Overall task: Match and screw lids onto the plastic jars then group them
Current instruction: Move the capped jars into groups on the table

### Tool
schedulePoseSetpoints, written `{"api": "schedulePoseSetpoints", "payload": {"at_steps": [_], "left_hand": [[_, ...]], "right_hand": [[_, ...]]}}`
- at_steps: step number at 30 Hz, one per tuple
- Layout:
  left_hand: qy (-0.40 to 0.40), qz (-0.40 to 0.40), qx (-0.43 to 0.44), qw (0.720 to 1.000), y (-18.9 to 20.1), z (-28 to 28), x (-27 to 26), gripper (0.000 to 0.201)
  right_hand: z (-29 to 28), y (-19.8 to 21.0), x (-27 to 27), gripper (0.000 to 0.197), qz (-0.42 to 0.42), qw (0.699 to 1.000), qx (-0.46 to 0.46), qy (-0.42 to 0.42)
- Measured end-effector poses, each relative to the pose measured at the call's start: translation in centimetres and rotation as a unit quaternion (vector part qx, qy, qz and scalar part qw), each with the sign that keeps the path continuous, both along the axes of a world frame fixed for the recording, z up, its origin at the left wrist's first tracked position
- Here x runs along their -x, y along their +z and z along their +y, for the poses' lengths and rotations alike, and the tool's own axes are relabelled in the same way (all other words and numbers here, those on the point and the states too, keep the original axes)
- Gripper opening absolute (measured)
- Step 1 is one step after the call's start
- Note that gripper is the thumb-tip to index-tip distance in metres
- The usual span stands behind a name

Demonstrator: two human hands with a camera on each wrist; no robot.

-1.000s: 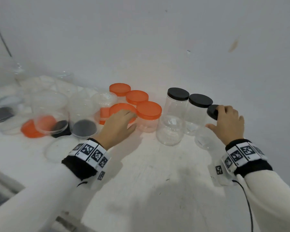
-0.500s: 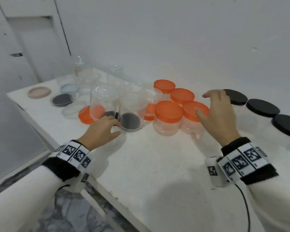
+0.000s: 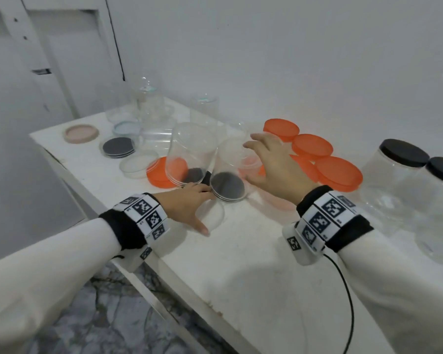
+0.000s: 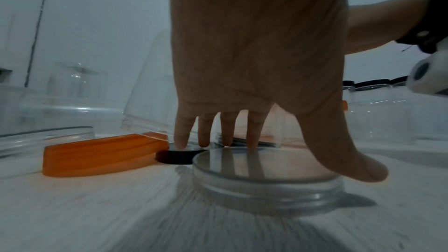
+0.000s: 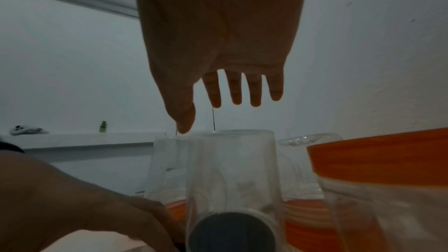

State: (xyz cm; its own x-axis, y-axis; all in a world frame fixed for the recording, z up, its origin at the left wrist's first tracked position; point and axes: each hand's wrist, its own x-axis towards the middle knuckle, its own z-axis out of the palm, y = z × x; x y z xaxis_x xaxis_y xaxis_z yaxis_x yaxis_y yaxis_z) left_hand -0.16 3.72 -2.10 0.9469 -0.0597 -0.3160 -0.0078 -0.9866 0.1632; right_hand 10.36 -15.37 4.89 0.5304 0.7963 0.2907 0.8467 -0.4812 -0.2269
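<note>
My left hand (image 3: 201,210) lies flat and spread over a clear lid (image 3: 214,215) on the table (image 3: 241,264). In the left wrist view its straight fingertips (image 4: 180,141) touch a small black lid (image 4: 178,155), and the thumb rests at the clear lid's (image 4: 266,171) right edge. My right hand (image 3: 251,157) hovers open over an inverted clear jar (image 3: 230,159) that covers a dark lid (image 3: 226,186). The right wrist view shows the right hand (image 5: 213,116) spread above that jar (image 5: 232,170) without touching it. A second inverted jar (image 3: 192,149) stands on an orange lid (image 3: 159,176).
Three orange-lidded jars (image 3: 339,172) stand behind my right hand, and black-lidded jars (image 3: 404,152) at the far right. Loose lids lie at the left: black (image 3: 118,146), pink (image 3: 81,132), pale blue (image 3: 127,127), clear (image 3: 138,163). More clear jars (image 3: 149,108) stand at the back. The table edge runs close to my left wrist.
My right hand let go of the black-lidded jar and swung left over the inverted jars. My left hand left the orange-lidded jars and came down on the clear lid. The view turned left.
</note>
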Motion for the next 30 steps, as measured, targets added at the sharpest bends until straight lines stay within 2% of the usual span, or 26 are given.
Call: {"api": "schedulePoseSetpoints", "payload": {"at_steps": [5,7,12,14,17,24,30], "left_hand": [[-0.035,0.003,-0.006,0.999,-0.2,0.6,0.2,0.099],[-0.052,0.010,-0.009,0.999,-0.1,0.8,0.2,0.099],[-0.098,0.011,-0.036,0.994,0.0,1.5,0.2,0.102],[-0.114,0.002,-0.043,0.993,0.2,1.9,0.2,0.102],[-0.127,-0.006,-0.038,0.991,0.3,2.5,0.1,0.099],[-0.141,-0.026,0.039,0.989,1.1,3.9,0.6,0.097],[-0.160,-0.065,0.129,0.977,2.2,5.0,0.3,0.093]], "right_hand": [[2.1,-0.7,-0.4,0.075,0.024,0.997,0.074,-0.011],[2.7,-1.1,-0.7,0.072,0.025,0.994,0.100,-0.027],[3.6,-1.5,-0.9,0.062,0.049,0.994,0.089,-0.040],[3.9,-1.2,-0.7,0.066,0.051,0.990,0.116,-0.057],[4.1,-0.7,-0.4,0.084,0.028,0.985,0.142,-0.091],[4.0,0.3,0.5,0.107,-0.005,0.981,0.167,-0.095],[0.4,0.4,0.8,0.098,0.025,0.988,0.082,-0.127]]}}
